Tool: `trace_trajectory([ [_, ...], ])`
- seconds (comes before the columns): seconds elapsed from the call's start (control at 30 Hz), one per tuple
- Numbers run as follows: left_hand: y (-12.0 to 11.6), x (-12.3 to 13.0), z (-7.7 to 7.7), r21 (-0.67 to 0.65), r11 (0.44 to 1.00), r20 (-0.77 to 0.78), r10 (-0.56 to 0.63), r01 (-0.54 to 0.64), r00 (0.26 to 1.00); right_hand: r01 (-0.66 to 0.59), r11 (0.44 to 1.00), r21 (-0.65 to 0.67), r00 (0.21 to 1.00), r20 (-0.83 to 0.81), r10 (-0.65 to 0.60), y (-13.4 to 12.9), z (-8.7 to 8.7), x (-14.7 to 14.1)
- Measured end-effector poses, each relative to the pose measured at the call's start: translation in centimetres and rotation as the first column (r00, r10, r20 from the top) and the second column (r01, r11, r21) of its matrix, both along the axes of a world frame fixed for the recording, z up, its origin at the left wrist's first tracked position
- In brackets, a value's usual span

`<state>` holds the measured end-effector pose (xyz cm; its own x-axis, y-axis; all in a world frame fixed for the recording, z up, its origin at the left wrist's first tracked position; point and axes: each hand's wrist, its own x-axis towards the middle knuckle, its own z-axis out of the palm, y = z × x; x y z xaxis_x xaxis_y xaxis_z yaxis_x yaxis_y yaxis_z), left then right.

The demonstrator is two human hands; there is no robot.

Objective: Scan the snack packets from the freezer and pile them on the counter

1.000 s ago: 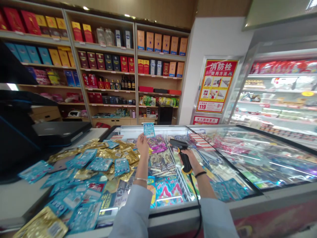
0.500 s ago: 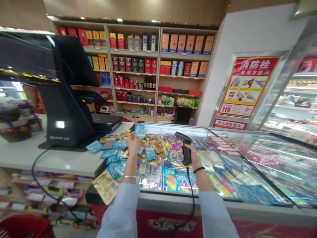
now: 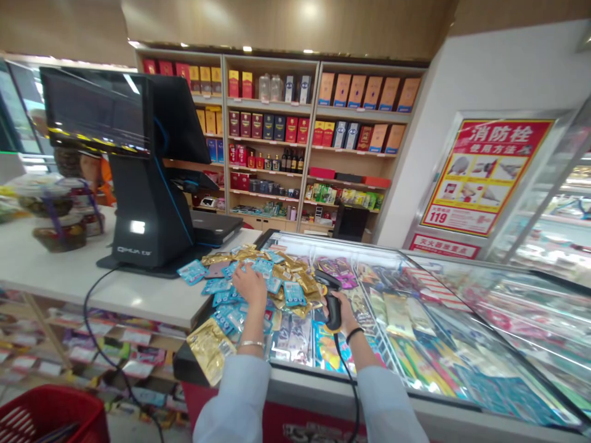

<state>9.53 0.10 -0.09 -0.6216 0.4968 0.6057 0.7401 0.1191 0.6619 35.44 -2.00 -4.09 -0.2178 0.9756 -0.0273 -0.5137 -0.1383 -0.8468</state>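
My left hand (image 3: 250,284) is low on a heap of small packets, its fingers apart and touching the blue packets. One blue packet (image 3: 264,267) lies just beyond its fingertips, and another (image 3: 294,294) rests farther right on the heap. Gold packets (image 3: 302,274) are mixed in around them. Wrapped in my right hand (image 3: 344,312) is a black and yellow barcode scanner (image 3: 333,312), its head pointing left above the freezer. The scanner's cable (image 3: 347,369) hangs down from the grip. A large gold packet (image 3: 211,351) lies at the freezer's front left corner.
Under the heap is a glass-topped freezer (image 3: 401,381) holding many wrapped goods. On the white counter (image 3: 152,301) at left stands a black checkout terminal (image 3: 148,209). A red basket (image 3: 55,412) is at lower left. Shelves of boxes (image 3: 272,126) line the back wall.
My left hand has come down from holding up a blue packet and is now on the heap. My right hand has lowered the scanner toward the heap. The view has turned slightly left.
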Motion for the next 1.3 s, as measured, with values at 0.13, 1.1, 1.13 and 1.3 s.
trace_trajectory([
  [0.13,0.1,0.1,-0.3,-0.084,0.996,-0.012,-0.011,0.01,1.0,0.019,1.0,0.009,1.0,-0.008,-0.019,-0.1,0.1,-0.1],
  [1.1,-4.8,31.8,4.3,0.007,0.37,-0.155,-0.918,0.929,0.366,0.51,0.833,0.214,0.854,-0.016,-0.519,-15.6,8.8,25.4],
  [1.13,-5.3,32.9,4.0,-0.058,0.354,-0.168,-0.925,0.933,0.341,0.53,0.819,0.218,0.841,-0.014,-0.54,-16.4,8.6,26.6],
  [1.3,-7.6,37.2,1.5,-0.41,0.282,-0.265,-0.947,0.867,0.182,0.624,0.751,0.215,0.771,-0.012,-0.637,-19.0,6.2,31.1],
])
